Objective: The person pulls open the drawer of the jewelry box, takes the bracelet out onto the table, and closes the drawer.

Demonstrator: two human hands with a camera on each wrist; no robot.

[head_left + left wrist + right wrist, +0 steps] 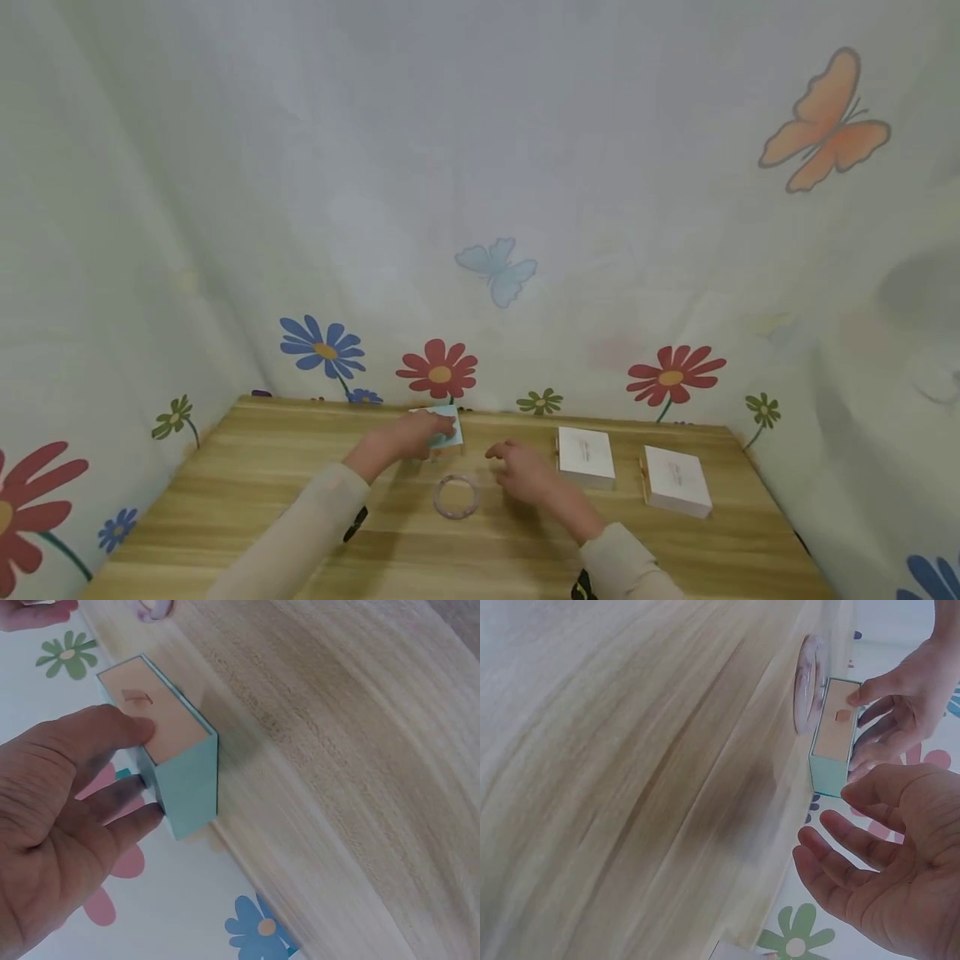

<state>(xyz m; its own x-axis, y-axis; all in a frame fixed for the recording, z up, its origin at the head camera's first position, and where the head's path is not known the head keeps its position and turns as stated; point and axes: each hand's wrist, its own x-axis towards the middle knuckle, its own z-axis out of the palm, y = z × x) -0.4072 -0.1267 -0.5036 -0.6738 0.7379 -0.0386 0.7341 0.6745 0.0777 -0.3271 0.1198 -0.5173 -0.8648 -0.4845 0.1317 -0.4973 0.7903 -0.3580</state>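
On the wooden table stands a small light-blue box with a peach-coloured front face that has a small notch. My left hand grips this box, its thumb pressed on the peach face and other fingers behind the far side, as the left wrist view shows. A pale purplish bangle lies flat on the table, nearer to me than the box and between the hands. My right hand hovers right of the bangle with loosely bent fingers, holding nothing. In the right wrist view its fingertips come close to the box.
Two white boxes with small print, one beyond the right hand and another farther right, sit on the wooden table. A white cloth backdrop printed with flowers and butterflies rises behind the table and at both sides.
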